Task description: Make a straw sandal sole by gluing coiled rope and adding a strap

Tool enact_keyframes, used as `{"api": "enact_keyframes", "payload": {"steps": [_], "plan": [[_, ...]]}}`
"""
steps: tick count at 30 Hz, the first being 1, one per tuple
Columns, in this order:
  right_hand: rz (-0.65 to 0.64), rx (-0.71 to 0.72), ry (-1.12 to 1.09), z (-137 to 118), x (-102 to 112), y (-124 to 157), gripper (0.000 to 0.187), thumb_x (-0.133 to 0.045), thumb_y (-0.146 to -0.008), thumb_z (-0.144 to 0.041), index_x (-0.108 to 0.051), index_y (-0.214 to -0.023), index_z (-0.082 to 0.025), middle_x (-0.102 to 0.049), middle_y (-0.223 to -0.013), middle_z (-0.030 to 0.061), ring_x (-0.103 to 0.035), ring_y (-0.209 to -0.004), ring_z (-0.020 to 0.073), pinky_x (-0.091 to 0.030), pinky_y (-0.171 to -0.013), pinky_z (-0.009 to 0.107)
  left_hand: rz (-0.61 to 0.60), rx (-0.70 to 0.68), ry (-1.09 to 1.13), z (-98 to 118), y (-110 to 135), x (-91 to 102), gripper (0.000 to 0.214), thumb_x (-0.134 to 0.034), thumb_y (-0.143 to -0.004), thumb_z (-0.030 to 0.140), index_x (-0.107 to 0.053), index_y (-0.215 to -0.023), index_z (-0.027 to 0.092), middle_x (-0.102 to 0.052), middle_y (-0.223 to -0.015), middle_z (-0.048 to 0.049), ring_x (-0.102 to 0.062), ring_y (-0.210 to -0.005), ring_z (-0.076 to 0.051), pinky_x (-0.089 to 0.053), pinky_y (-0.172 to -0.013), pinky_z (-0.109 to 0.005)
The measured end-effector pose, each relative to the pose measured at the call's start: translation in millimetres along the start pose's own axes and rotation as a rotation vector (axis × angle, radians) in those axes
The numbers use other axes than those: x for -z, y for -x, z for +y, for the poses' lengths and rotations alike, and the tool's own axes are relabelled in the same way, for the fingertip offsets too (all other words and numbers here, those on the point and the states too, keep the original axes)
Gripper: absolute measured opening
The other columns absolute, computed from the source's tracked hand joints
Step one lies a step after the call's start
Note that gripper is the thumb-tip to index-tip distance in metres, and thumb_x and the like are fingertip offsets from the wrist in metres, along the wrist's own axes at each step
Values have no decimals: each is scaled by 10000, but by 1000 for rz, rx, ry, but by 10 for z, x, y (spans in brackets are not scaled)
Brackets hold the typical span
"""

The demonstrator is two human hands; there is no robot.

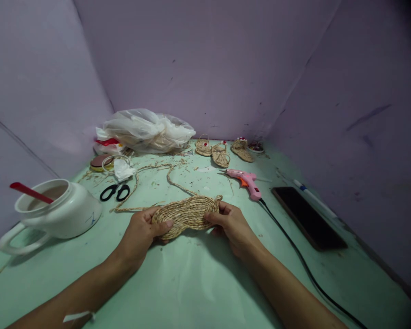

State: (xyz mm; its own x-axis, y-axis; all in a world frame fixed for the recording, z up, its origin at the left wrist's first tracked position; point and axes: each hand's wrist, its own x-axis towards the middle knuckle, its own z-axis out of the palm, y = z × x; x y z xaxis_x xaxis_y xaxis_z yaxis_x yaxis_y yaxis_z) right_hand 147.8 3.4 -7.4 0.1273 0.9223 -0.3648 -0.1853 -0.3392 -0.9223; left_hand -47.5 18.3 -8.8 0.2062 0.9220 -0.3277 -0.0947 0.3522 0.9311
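Between my two hands is a woven straw sole [187, 214], made of braided cord coiled into a shoe-sole shape. My left hand [142, 233] grips its left end, thumb on top and fingers underneath. The right end is pinched by my right hand [231, 224], its thumb lying on the coils. From the sole a loose length of straw braid [178, 183] runs back over the table and loops round to the left. Beyond my right hand lies a pink glue gun [245, 179] with an orange trigger. Black-handled scissors [115, 192] rest to the left of the braid.
A white mug [78, 212] with a red stick in it stands at left. Behind are a plastic bag [147, 130], a round tin [101, 163] and small straw slippers [221, 157]. At right lie a phone [308, 217], a pen [315, 198] and the glue gun's black cord [294, 249].
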Motion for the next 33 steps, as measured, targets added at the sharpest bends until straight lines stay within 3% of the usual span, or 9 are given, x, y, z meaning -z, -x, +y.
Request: {"api": "enact_keyframes", "payload": {"steps": [4, 13, 21, 29, 33], "plan": [[6, 9, 4, -1, -6, -5, 228, -708, -497, -233, -616, -689, -153, -623, -596, -8, -501, -501, 105, -341, -409, 204, -18, -15, 4, -12, -10, 8, 349, -775, -560, 199, -683, -891, 136, -643, -686, -6, -553, -580, -126, -433, -497, -215], [-4, 12, 27, -3, -6, 2, 246, -693, -495, -233, -623, -712, -142, -617, -585, -18, -508, -491, 102, -352, -390, 189, -12, -14, -4, -25, -21, 10, 419, -785, -532, 213, -684, -930, 128, -636, -671, -10, -551, -572, -133, -439, -496, -222], [8, 28, 12, 17, -16, -3, 182, -681, -526, -205, -611, -684, -149, -605, -593, -23, -507, -505, 94, -359, -390, 173, -28, -22, 12, 1, 5, -4, 277, -775, -538, 186, -663, -786, 135, -631, -654, 3, -555, -586, -127, -458, -549, -230], [18, -17, -149, -27, 24, -11, 283, -755, -590, -360, -600, -688, -144, -556, -560, -31, -483, -468, 65, -415, -422, 166, -2, 21, 44, 48, 16, -31, 324, -782, -542, 207, -663, -832, 122, -636, -641, -1, -547, -545, -115, -465, -539, -229], [-2, 43, -188, -28, 32, -16, 304, -792, -580, -352, -620, -702, -133, -557, -584, -34, -494, -494, 57, -439, -434, 148, -34, -43, 96, 121, 26, 49, 350, -780, -570, 221, -681, -886, 110, -680, -743, -54, -602, -657, -161, -487, -588, -241]]}}
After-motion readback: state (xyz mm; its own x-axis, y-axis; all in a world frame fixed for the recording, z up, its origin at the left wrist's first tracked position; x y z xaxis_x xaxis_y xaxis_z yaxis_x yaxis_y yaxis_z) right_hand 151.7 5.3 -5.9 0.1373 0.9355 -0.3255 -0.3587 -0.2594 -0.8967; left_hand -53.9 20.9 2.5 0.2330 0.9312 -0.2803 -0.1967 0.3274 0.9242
